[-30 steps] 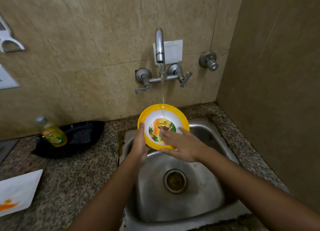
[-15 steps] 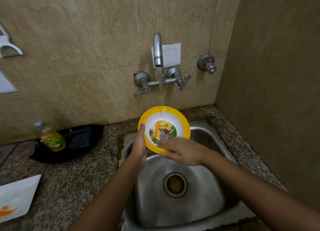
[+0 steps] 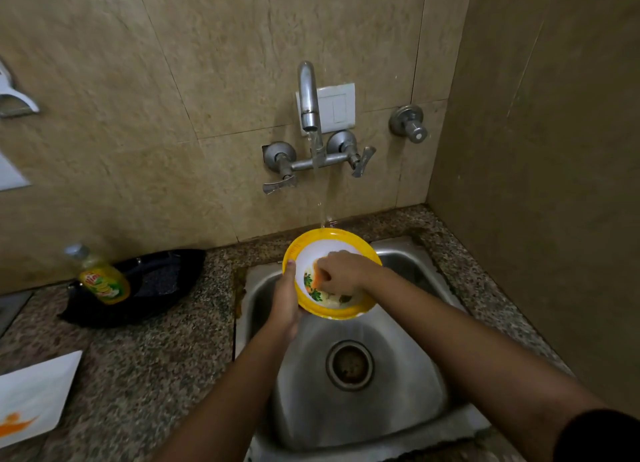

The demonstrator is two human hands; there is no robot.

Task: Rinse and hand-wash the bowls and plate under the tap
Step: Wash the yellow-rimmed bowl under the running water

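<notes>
A yellow-rimmed bowl [image 3: 313,245] with a white inside and a printed picture is held tilted over the steel sink [image 3: 381,409]. My left hand [image 3: 285,302] grips its left rim, thumb on the inside edge. My right hand [image 3: 341,271] is inside the bowl, fingers curled down against the picture and covering most of it. Water runs from the wall tap [image 3: 308,98] and lands on the bowl's far rim. A white plate [image 3: 31,396] with an orange mark lies at the counter's left edge.
A yellow dish-soap bottle [image 3: 102,281] stands in front of a black pan [image 3: 156,281] on the granite counter [image 3: 145,375]. The drain [image 3: 349,364] is in the sink's middle. A side wall closes off the right.
My right hand has gone from the bowl's lower rim up into its inside, fingers now curled over the picture. The left hand keeps its hold and the bowl stays under the stream.
</notes>
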